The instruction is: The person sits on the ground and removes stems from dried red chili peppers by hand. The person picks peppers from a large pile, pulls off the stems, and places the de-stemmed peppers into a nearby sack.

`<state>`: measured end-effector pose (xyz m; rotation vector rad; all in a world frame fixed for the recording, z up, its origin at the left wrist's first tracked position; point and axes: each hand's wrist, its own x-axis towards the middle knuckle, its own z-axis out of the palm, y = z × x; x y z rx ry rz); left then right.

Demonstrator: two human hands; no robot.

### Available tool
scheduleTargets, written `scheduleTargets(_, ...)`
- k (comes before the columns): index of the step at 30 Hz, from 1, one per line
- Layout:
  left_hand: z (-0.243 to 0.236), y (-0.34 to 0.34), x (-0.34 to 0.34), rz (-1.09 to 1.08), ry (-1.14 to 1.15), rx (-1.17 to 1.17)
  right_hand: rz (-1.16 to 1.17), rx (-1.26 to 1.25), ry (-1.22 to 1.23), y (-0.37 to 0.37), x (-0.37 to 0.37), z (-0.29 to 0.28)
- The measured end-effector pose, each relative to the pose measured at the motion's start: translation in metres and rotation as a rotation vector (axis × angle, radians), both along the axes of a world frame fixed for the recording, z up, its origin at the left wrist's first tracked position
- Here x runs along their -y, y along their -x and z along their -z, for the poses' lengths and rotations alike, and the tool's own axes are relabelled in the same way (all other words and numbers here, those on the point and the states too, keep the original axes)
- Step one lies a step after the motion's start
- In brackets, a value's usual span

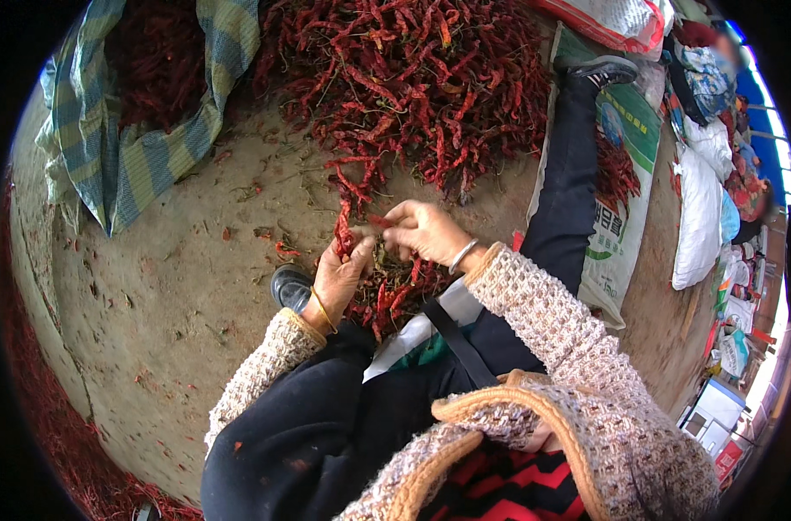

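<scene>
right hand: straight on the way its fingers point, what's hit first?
Probably the dried red chilies held in the left hand, just left of the right hand; depth is unclear, so the line might pass over or behind them.

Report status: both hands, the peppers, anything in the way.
Left hand gripping dried red peppers. Right hand close beside it, fingers bent, grip unclear. Pepper heap just beyond; no obstruction apparent at the hands.

A worn grey-brown floor (152, 304), cracked at left, stretches toward blue panelling (757, 108) and bright light (779, 130) at far right.
</scene>
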<state>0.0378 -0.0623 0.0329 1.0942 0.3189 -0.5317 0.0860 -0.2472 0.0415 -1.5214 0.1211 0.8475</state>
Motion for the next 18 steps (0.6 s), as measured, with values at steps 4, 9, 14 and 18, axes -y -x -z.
scheduleTargets(4,-0.008,-0.002,-0.001,0.052,-0.047,0.133,-0.244,0.444,0.274,0.009,-0.013,-0.023)
scheduleTargets(9,-0.009,-0.005,-0.003,-0.027,-0.15,0.29,-0.266,0.175,0.235,-0.001,-0.013,-0.037)
scheduleTargets(14,-0.023,-0.01,-0.008,0.092,0.026,0.081,-0.387,0.445,0.197,0.0,-0.005,-0.039)
scheduleTargets(18,-0.034,-0.011,-0.003,0.234,0.038,0.106,-0.331,-0.177,-0.295,0.002,0.014,-0.069)
